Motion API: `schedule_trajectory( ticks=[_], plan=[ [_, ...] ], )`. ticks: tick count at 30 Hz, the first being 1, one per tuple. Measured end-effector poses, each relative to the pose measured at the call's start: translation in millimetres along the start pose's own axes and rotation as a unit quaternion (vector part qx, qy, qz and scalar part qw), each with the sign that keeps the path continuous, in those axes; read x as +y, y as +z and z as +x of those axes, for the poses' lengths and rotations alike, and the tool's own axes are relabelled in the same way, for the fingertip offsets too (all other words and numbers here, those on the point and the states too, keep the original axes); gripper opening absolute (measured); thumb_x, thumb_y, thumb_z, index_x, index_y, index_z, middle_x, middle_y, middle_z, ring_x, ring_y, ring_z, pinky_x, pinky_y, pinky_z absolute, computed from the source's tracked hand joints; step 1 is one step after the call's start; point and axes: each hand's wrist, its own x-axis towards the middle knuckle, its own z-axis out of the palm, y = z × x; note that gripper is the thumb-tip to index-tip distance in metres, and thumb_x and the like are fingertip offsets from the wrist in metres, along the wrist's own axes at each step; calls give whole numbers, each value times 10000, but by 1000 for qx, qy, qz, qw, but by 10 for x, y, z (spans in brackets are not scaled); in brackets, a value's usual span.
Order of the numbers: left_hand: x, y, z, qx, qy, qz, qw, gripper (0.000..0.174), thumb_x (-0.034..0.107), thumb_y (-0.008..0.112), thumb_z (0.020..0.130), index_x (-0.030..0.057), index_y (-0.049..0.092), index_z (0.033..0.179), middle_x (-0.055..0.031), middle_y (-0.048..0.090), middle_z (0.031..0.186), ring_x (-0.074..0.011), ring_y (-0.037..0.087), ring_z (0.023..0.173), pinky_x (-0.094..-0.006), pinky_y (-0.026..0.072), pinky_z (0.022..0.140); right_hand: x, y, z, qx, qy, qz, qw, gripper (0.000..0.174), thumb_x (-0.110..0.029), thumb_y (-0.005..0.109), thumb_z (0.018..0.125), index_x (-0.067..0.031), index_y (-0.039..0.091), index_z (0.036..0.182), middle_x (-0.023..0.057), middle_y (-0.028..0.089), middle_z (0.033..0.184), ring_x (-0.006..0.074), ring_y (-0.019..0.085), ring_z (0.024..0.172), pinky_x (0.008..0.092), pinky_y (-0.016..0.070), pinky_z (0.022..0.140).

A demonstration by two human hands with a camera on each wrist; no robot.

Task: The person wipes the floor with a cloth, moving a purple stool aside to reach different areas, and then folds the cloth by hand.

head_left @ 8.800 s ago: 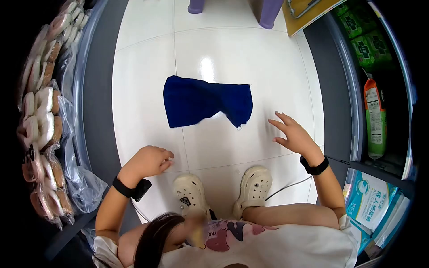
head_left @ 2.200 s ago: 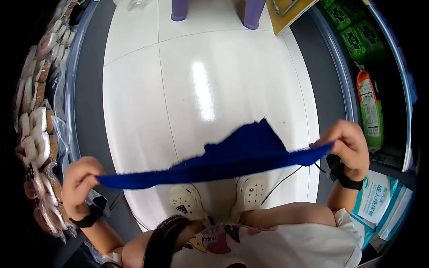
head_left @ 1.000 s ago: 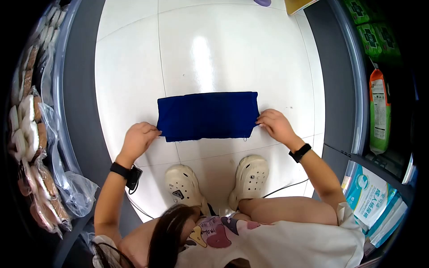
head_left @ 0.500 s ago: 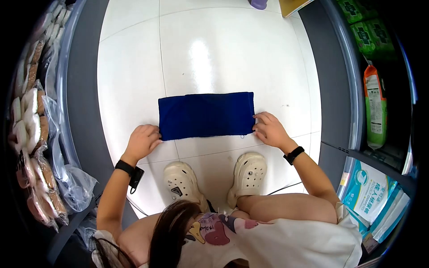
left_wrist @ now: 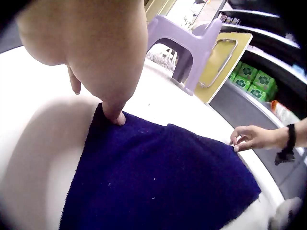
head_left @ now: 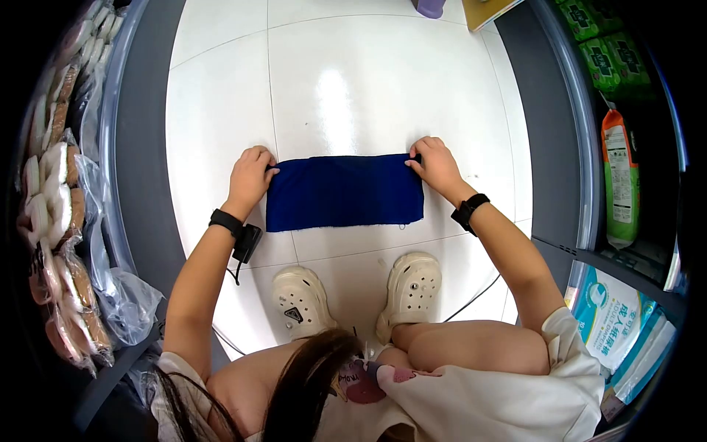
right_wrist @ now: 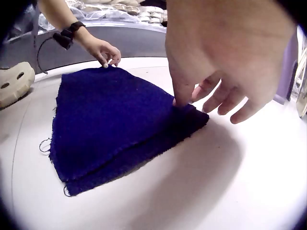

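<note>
A dark blue cloth [head_left: 345, 193] with frayed edges lies folded into a wide rectangle on the white floor, and its stacked layers show along one side in the right wrist view. My left hand [head_left: 252, 177] pinches its far left corner, the thumb [left_wrist: 114, 115] on top of the fabric. At the far right corner my right hand [head_left: 437, 168] holds the cloth between thumb and fingers, while the other fingers hang loosely curled above the floor in the right wrist view. A loose thread [right_wrist: 45, 145] sticks out from the near edge.
Two cream clogs [head_left: 303, 300] stand on the floor just behind the cloth. Shelves flank both sides, with bagged slippers [head_left: 59, 191] at left and a diaper pack [head_left: 613, 317] at right. A purple stool [left_wrist: 184, 43] and a yellow board [left_wrist: 221, 67] stand ahead.
The cloth, earlier spread on the floor and then lifted and stretched between both hands, now lies folded. Both hands have since moved forward from its near corners and sides to the far corners.
</note>
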Motion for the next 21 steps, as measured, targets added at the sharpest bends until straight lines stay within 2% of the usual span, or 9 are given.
schedule_trajectory(
  ticks=[4,7,10,12,15,19,21],
  plan=[
    [-59,27,-42,-25,-63,-58,996,158,130,677,840,24,575,897,-149,631,911,-359,574,910,-424,468,806,24,-15,6,-28,24,66,997,232,-171,750,783,-66,628,950,89,618,936,295,558,990,391,468,856],
    [-56,15,-93,-24,-97,-90,991,146,134,652,864,18,579,913,-162,635,879,-366,581,885,-422,469,797,83,25,0,-9,-34,12,999,184,-149,732,800,-52,622,912,99,627,931,305,569,933,392,471,837],
    [-95,3,-141,-10,-85,-105,991,141,137,634,880,12,606,942,-161,639,882,-362,585,883,-417,471,792,96,28,-18,55,-29,69,996,146,-130,706,826,-41,614,895,119,636,894,318,575,890,395,473,806],
    [-173,18,-195,18,-45,-116,992,148,140,629,885,9,628,955,-160,641,881,-358,588,881,-414,471,789,165,58,-57,34,28,125,991,140,-135,690,845,-38,602,895,129,639,873,323,577,879,399,472,791],
    [-295,29,-235,-16,-69,-114,991,154,144,625,889,13,655,965,-160,644,892,-350,595,870,-404,476,789,225,138,-112,12,96,184,978,148,-145,668,868,-31,578,893,144,636,846,324,584,853,401,472,768],
    [-296,44,-225,-26,-118,-159,980,156,131,617,908,-5,643,980,-140,647,898,-260,610,819,-332,482,768,177,138,-91,-5,161,216,963,172,-161,651,885,-20,553,898,155,632,827,317,597,803,400,474,737],
    [-292,51,-208,-32,-144,-179,973,159,134,616,912,-3,647,986,-131,654,907,-235,611,813,-320,482,765,196,154,-93,3,153,232,961,172,-160,645,890,-16,552,897,157,628,812,315,597,776,395,477,725]
  ],
)
